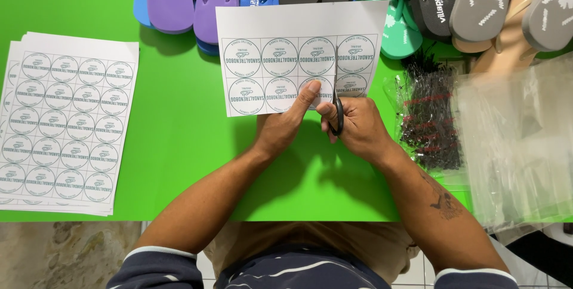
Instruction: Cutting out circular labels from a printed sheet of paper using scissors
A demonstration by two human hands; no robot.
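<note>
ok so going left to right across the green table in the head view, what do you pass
stack of printed label sheets → left hand pinching the cut sheet of round labels → right hand working the scissors → bag of black fasteners → clear plastic bags

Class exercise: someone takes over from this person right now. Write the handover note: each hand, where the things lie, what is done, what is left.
Left hand: holds the sheet of round labels by its lower edge.
Right hand: holds scissors, blades up into the sheet between the third and fourth columns.
Stack of uncut sheets: left on the green table.
Done: that cut begun.
Left: the rest of the sheet; the stack.
</note>
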